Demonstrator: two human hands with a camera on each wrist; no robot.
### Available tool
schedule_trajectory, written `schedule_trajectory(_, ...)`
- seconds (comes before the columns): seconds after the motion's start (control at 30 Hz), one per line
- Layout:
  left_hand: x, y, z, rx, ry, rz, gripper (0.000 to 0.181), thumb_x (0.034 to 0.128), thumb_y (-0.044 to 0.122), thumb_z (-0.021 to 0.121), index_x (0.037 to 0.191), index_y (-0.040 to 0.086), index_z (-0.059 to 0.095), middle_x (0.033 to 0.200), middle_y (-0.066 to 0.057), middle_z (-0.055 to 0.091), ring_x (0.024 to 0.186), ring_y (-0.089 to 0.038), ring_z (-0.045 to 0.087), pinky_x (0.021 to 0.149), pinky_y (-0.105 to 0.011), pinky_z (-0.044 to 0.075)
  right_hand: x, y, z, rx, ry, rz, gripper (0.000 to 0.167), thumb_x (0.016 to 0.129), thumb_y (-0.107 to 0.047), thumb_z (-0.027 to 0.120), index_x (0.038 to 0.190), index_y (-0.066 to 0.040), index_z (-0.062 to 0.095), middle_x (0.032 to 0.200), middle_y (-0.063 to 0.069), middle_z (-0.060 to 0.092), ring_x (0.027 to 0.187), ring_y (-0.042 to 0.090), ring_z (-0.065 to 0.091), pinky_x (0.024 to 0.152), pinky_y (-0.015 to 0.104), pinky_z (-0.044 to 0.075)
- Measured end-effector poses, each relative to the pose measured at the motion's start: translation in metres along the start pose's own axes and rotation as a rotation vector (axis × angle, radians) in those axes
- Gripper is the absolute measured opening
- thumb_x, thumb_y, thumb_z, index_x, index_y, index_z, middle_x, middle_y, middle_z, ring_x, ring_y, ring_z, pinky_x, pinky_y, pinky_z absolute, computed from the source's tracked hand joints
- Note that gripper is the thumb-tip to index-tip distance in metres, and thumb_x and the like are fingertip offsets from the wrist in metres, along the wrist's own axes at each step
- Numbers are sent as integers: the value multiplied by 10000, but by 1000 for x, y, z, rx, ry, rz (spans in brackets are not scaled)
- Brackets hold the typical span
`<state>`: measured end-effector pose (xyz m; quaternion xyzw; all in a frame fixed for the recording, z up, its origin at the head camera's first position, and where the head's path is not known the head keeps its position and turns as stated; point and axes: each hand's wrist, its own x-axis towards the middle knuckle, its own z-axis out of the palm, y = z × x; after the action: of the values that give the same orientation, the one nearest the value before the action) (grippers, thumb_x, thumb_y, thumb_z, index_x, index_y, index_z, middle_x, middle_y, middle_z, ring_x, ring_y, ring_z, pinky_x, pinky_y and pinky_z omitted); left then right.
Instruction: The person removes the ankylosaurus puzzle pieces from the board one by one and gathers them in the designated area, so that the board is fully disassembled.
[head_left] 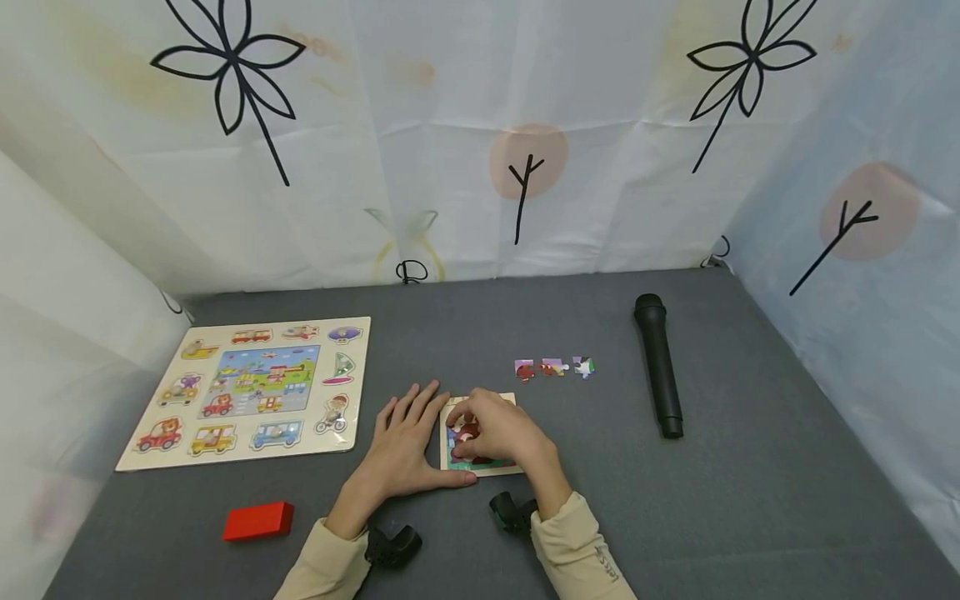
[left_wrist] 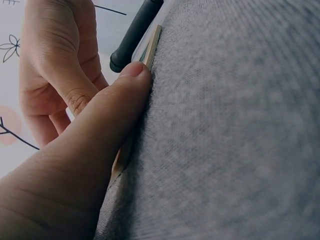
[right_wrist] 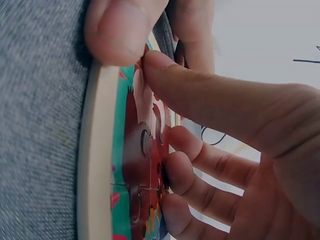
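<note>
A small jigsaw puzzle in a pale wooden frame (head_left: 497, 472) lies on the grey table, with green, red and brown pieces in it. My left hand (head_left: 405, 448) rests at its left side, fingers straight and spread, thumb along the near edge. My right hand (head_left: 504, 429) is over the puzzle; in the right wrist view its thumb (right_wrist: 200, 90) and curved fingertips (right_wrist: 178, 172) touch the pieces, spaced apart. No lifted piece shows between them. Part of the picture is hidden under this hand. Beyond the frame lie three loose pieces (head_left: 553, 367) in a row.
A larger wooden vehicle puzzle board (head_left: 352, 425) lies at the left. Nearer me is a red block (head_left: 258, 522). A black microphone-shaped object (head_left: 660, 367) lies at the right. Fabric walls (head_left: 450, 167) printed with plants stand around the table.
</note>
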<state>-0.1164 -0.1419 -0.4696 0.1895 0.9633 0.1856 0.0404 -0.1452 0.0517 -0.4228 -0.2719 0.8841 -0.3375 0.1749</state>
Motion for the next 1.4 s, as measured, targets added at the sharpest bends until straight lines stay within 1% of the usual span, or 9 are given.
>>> schedule_trajectory(0.13, 0, 1, 0, -2, -3, -4, 1189, 672, 802, 753, 1590, 156, 363, 1694, -126, 279, 1572, -414, 223, 1211, -689, 193, -1, -1, 0, -2, 9, 15, 279, 817, -79, 856, 1072, -84, 741, 962, 93, 618, 829, 171, 596, 667, 247, 490)
schedule_trajectory(0.33, 0, 2, -1, 0, -6, -8, 1187, 673, 792, 761, 1590, 151, 364, 1693, -127, 279, 1574, -413, 219, 1215, -687, 188, -3, -1, -1, 18, 7, 13, 287, 808, -79, 865, 1063, -71, 732, 948, 91, 625, 814, 170, 608, 670, 225, 495)
schedule_trajectory(0.5, 0, 1, 0, 3, -16, -11, 1194, 674, 798, 756, 1597, 160, 348, 1697, -130, 269, 1578, -409, 210, 1217, -687, 183, -3, 0, -2, 31, -14, -3, 315, 825, -58, 846, 1123, -42, 745, 945, 111, 633, 802, 184, 608, 654, 233, 489)
schedule_trajectory(0.7, 1, 0, 0, -3, -18, -6, 1201, 671, 799, 758, 1599, 157, 345, 1696, -135, 268, 1577, -415, 210, 1214, -694, 185, -1, 1, -4, 36, -40, -21, 341, 851, -33, 815, 1183, -3, 743, 950, 129, 656, 772, 139, 589, 642, 225, 487)
schedule_trajectory(0.93, 0, 0, 0, -2, -14, 1, 1208, 673, 807, 752, 1601, 153, 339, 1696, -137, 269, 1574, -419, 214, 1211, -696, 192, -4, 0, -3, 51, -32, 1, 337, 874, -25, 787, 1206, 3, 735, 972, 125, 619, 796, 139, 566, 654, 226, 477)
schedule_trajectory(1.17, 0, 0, -1, -4, -12, -4, 1199, 674, 786, 768, 1599, 154, 343, 1696, -135, 268, 1574, -418, 215, 1211, -695, 192, -4, 0, -4, 49, -25, -9, 328, 893, -46, 773, 1215, 2, 731, 972, 121, 605, 822, 177, 586, 670, 216, 477)
schedule_trajectory(1.4, 0, -2, -1, -38, 15, 29, 1167, 678, 750, 798, 1581, 144, 377, 1682, -147, 295, 1555, -449, 245, 1184, -724, 224, -4, 0, -6, 10, -18, -30, 332, 891, -81, 787, 1213, -20, 738, 970, 108, 609, 815, 185, 566, 662, 203, 456)
